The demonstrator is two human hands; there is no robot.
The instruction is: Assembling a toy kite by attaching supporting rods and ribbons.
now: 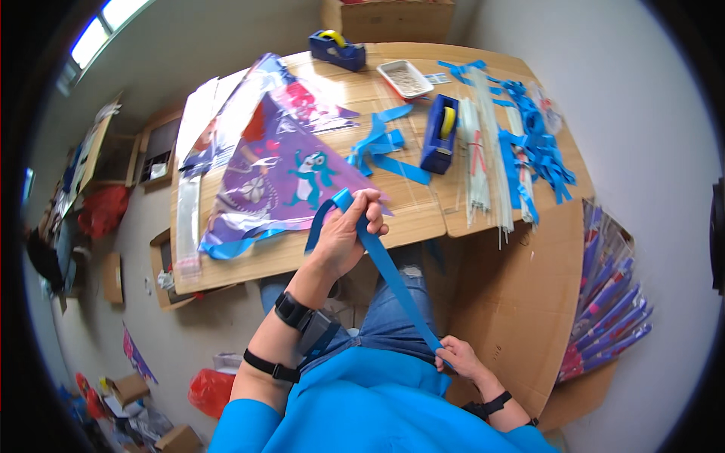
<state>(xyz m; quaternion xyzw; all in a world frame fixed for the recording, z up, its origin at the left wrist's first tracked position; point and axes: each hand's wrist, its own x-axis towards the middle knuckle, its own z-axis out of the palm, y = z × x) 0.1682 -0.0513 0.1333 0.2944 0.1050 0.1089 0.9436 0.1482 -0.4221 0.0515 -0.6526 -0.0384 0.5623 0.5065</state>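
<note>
A long blue ribbon (400, 285) stretches in a slanting line between my two hands. My left hand (347, 232) is raised over the table's near edge, its fingers closed around the ribbon, with a loop standing above the fingers and a short tail hanging to the left. Low at my right side, my right hand (458, 358) pinches the ribbon's lower end. Behind my left hand lies a purple kite (264, 166) printed with a teal cartoon animal, a blue strip along its near edge. Blue ribbon pieces (387, 145) lie on the table just beyond it.
The wooden table (411, 226) holds two blue tape dispensers (440, 134) (337, 51), a white tray (405, 79) of small sticks, bundled white rods (474, 162) and a blue ribbon heap (538, 136). At right, a cardboard box (513, 302) stands beside packed kites (608, 302).
</note>
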